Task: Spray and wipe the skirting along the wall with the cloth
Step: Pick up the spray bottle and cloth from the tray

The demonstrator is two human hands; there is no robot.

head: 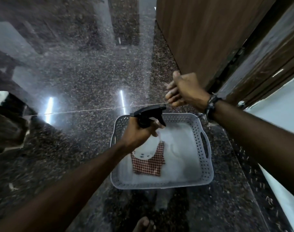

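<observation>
Over the basket, which sits on the dark speckled floor, the left hand grips a spray bottle by the neck, fingers curled round it just under the black trigger head. The nozzle points left, the trigger lever hangs down to the right, and a fingertip lies close beside that lever. The bottle's pale body slants down from the hand toward the basket's middle and is blurred.

Under the bottle, on the basket's white bottom, lies the cloth, red-and-white checked and flat, nearer the basket's left wall than its right. Part of it is covered by the bottle. The basket is grey with perforated walls and a slot handle in the right wall.

Beyond the basket's far right corner the right hand hangs in the air, back upward, fingers loosely curled and pointing left, with nothing in it that I can see. A dark bracelet circles the wrist.

Just right of that hand stands a brown wooden panel, and past it a door frame runs down toward the white wall at the right edge. Along the foot of that wall runs a strip of the same dark stone, the skirting, close beside the basket's right wall. At the bottom edge of the view a bare foot shows on the floor.
</observation>
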